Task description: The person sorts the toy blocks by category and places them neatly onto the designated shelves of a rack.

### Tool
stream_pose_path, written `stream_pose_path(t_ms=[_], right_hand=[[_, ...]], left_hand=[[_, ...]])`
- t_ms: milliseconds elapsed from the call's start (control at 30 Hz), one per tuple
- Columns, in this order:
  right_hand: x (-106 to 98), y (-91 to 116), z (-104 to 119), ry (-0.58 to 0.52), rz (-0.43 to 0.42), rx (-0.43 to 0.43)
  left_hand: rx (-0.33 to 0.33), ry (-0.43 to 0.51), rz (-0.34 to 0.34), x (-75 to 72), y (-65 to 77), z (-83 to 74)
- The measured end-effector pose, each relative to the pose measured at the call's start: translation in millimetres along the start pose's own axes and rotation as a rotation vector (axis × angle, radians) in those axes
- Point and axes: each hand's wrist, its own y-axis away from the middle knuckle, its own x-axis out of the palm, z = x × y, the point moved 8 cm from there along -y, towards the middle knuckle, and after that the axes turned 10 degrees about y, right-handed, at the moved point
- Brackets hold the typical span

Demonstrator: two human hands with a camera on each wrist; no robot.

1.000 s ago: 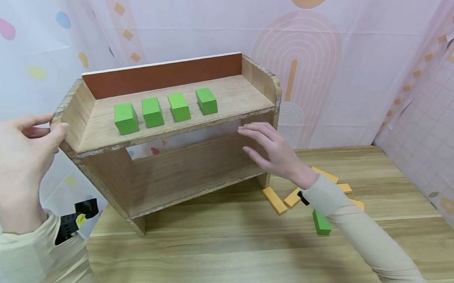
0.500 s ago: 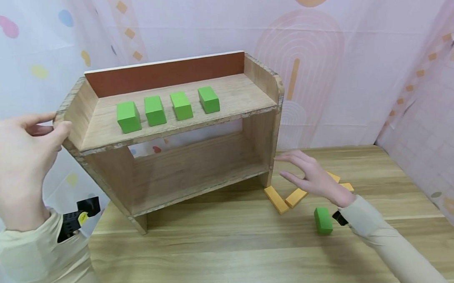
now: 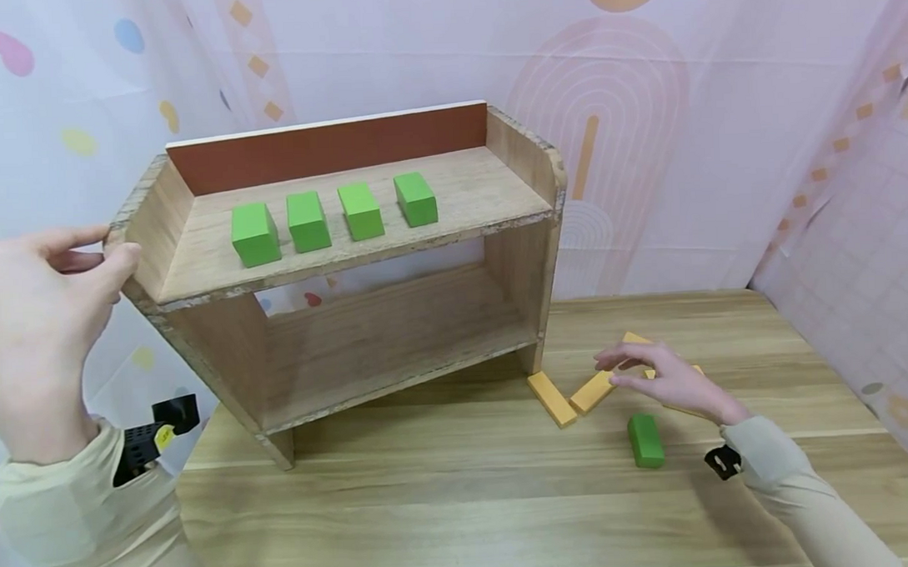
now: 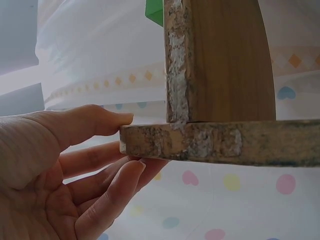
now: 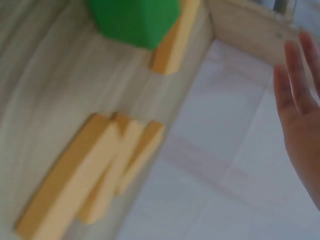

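Right hand (image 3: 671, 380) has dropped from in front of the shelf (image 3: 356, 262) a second ago, going down and right; now over the orange blocks (image 3: 552, 399) on the table (image 3: 432, 518). Left hand (image 3: 42, 323) hasn't moved, same spot on the shelf's left side panel.

Grip, left: thumb on one face of the panel edge, fingers round the other, pinching the board near its corner. Left wrist view shows the same.

Grip, right: nothing held. Fingers gently bent, clear gap to the thumb. Thumb tip is near the end of one orange block; can't tell if it touches.

Four green blocks (image 3: 308, 221) in a row on the top board, spaced apart, near the front edge. One more, the loose green block (image 3: 645, 440), lies on the table right of the shelf, on the viewer's side of the right hand.

Two of the orange ones form a V by the shelf's right foot. Others sit behind and under the right hand, partly hidden, count unclear. Right wrist view is blurred.

Patterned curtain (image 3: 446, 50) behind it all.
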Motion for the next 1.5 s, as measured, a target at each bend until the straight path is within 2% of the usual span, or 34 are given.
stream_pose_path(t_ms=[167,300,567,733,867,1100,1200,1500], right_hand=[[11,10,-26,-0.099,0.11,0.069],[18,16,-39,-0.178,0.192,0.068],[31,28,-46,-0.328,0.393,-0.08],[36,32,-47,-0.365,0.471,-0.108],[39,35,-48,-0.377,0.521,-0.092],[43,34,-49,-0.383,0.562,-0.07],[43,33,-49,-0.358,0.555,-0.049],[40,27,-55,-0.261,0.439,0.038]], left_hand=[[0.027,0.009,-0.006,-0.3,-1.0,-1.0],[0.024,0.014,-0.008,-1.0,-1.2,-0.5],[0.024,0.02,0.003,-0.8,-0.7,-0.4],[0.024,0.014,0.005,-0.6,-0.8,-0.5],[0.027,-0.004,-0.003,-0.5,-0.9,-0.8],[0.018,0.017,-0.001,-0.9,-0.4,0.4],[0.011,0.008,-0.004,-0.6,-0.7,1.3],[0.016,0.004,-0.009,-1.0,-0.7,0.3]])
